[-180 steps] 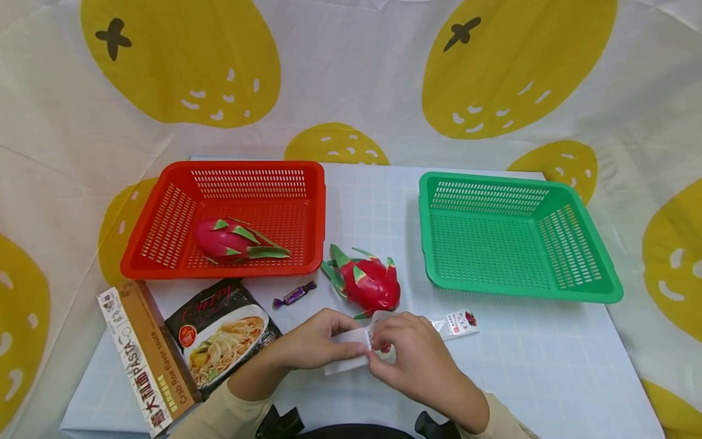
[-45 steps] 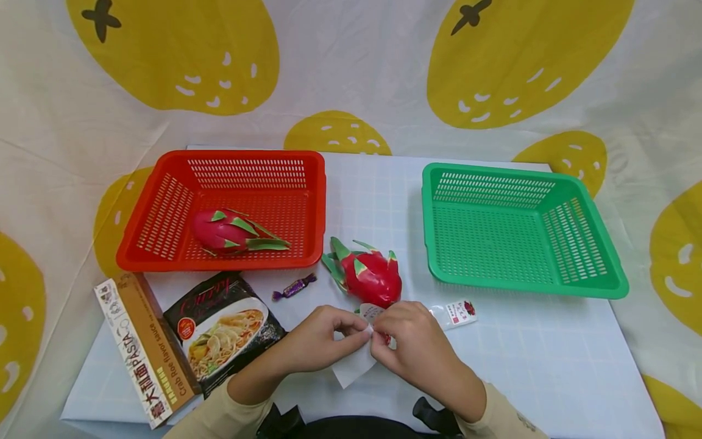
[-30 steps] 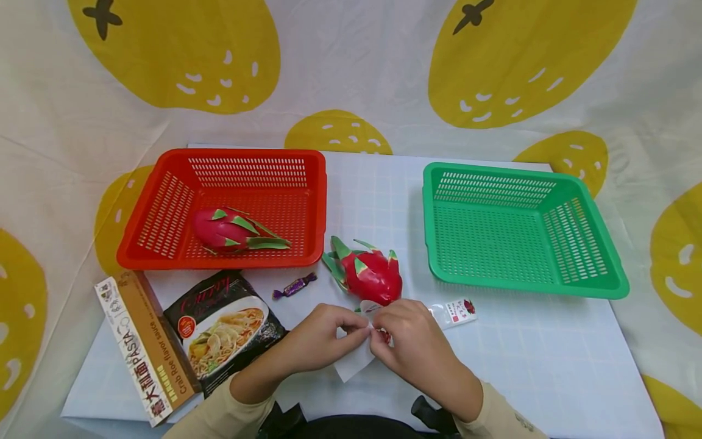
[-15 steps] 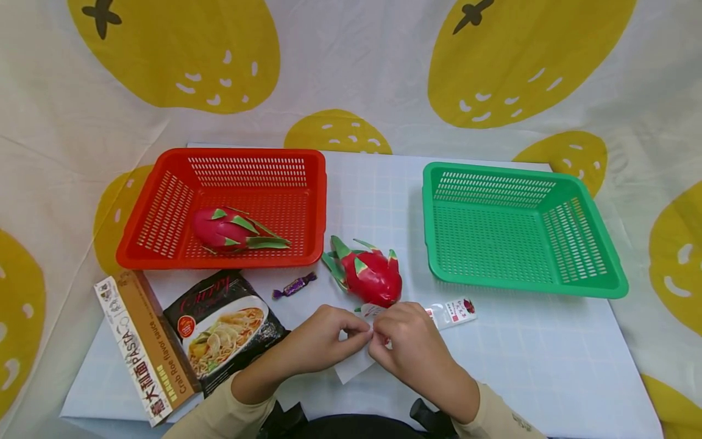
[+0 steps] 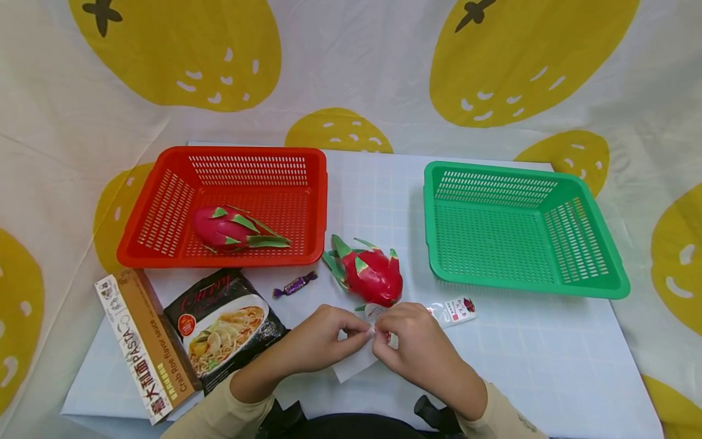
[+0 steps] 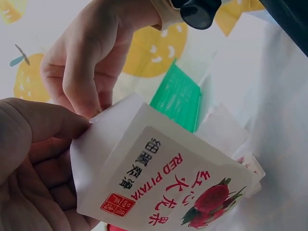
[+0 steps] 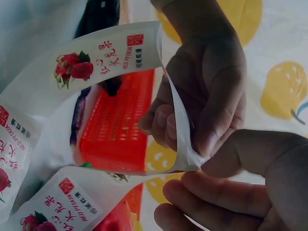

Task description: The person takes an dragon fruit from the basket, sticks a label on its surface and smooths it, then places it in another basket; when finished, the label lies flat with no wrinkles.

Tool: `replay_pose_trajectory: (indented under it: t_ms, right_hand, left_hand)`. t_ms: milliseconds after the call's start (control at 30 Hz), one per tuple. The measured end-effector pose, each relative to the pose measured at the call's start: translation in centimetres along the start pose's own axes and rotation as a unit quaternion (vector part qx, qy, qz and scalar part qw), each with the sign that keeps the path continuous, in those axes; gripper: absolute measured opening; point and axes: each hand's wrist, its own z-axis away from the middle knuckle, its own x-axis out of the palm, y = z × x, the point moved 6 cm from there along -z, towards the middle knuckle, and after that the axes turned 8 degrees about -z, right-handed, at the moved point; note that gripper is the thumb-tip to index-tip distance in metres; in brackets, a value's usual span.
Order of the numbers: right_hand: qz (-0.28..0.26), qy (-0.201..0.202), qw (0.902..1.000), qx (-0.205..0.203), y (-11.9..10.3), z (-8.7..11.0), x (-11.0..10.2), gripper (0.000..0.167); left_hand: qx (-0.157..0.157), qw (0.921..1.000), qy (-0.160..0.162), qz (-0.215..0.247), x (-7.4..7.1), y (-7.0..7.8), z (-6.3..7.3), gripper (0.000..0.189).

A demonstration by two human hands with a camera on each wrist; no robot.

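In the head view, my left hand (image 5: 323,338) and right hand (image 5: 414,344) meet fingertip to fingertip at the table's front. Both pinch a folded strip of white labels (image 5: 353,364). The left wrist view shows one label (image 6: 178,178) printed "RED PITAYA" with a red fruit picture. In the right wrist view the strip (image 7: 113,55) curves in a loop, bearing several such labels. Just behind my hands lies a dragon fruit (image 5: 375,281) with green tips. A label end (image 5: 459,311) lies beyond the right hand; whether it joins the strip is hidden.
A red basket (image 5: 219,261) at back left holds another dragon fruit (image 5: 219,229). The green basket (image 5: 526,286) stands at back right. A purple-wrapped candy (image 5: 295,284), a black noodle packet (image 5: 225,347) and a brown pasta box (image 5: 150,347) lie on the left.
Six seconds ago my left thumb lay along the strip; now fingertips of both hands pinch it together, and its lower end hangs at another angle. Over the last second the hands barely shift.
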Motion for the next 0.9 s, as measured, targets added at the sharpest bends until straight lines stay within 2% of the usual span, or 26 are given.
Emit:
replay_pose_trajectory:
  t_ms: [100,367,600,900]
  right_hand:
    - [0.011,0.002,0.9999,0.001,-0.02,0.03,-0.05,0.013]
    - [0.046,0.034,0.9974,-0.044,-0.56,-0.05,-0.12,0.023]
    - [0.02,0.006,0.9997,-0.012,0.09,0.1,-0.07,0.013]
    - [0.043,-0.006,0.9988,-0.024,-0.33,-0.03,0.28,0.016]
  left_hand:
    - [-0.004,1.0,-0.001,0.001,-0.02,0.03,-0.02,0.016]
    - [-0.015,0.9998,-0.014,-0.005,0.23,0.02,-0.13,0.015]
    - [-0.011,0.9999,0.0,0.004,-0.15,-0.19,0.22,0.014]
    - [-0.01,0.9998,-0.015,0.006,0.15,0.01,0.0,0.014]
